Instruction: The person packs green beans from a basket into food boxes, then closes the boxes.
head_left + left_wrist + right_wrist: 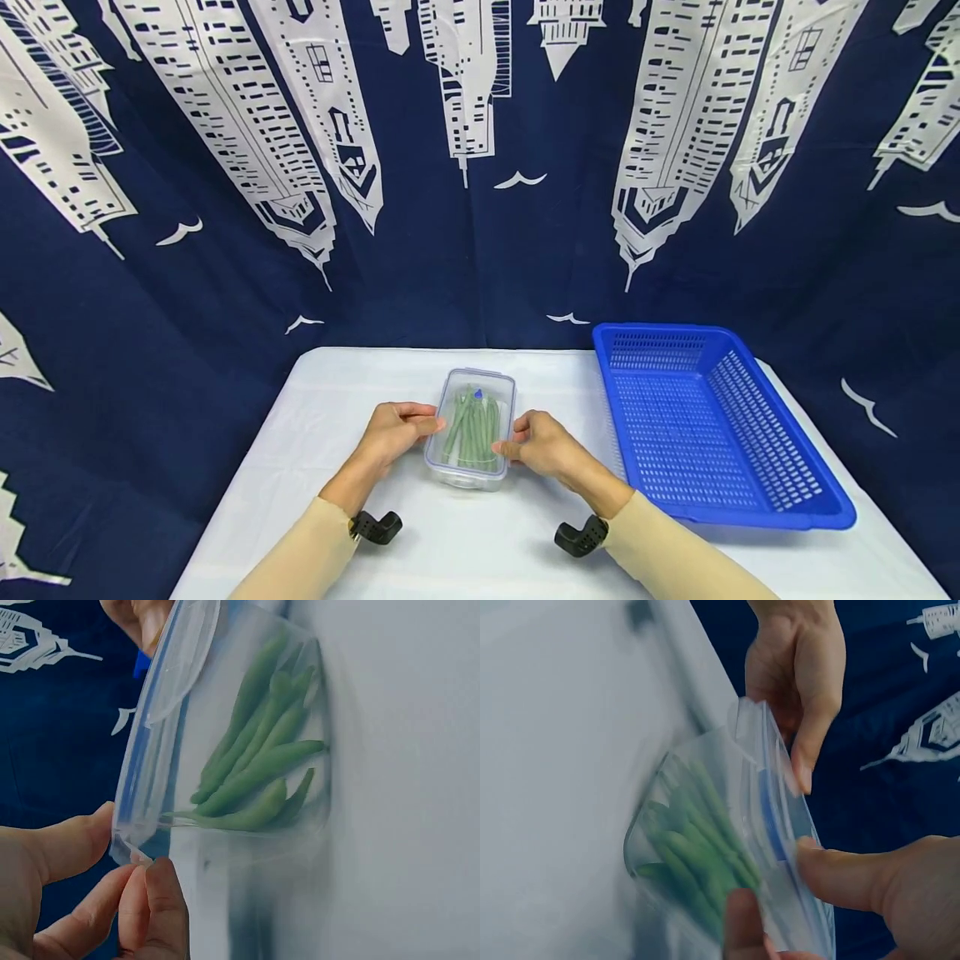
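Observation:
A clear plastic food container [463, 477] with a lid edged in pale blue stands on the table, long green pods [255, 765] showing through its walls. At its left side, my left hand [395, 432] pinches the lid's edge; the left wrist view shows the thumb on top and fingertips at a side flap. My right hand [546, 446] grips the opposite side, its thumb [840, 874] on the lid and its fingers curled at the side wall. A raised clear latch flap [187, 664] hangs off the rim in the left wrist view.
To the right, a blue perforated plastic basket [678, 510] sits on the white-covered table [360, 383]. Behind the table hangs a dark blue cloth [457, 267] printed with white buildings. Each wrist wears a black camera mount [377, 527].

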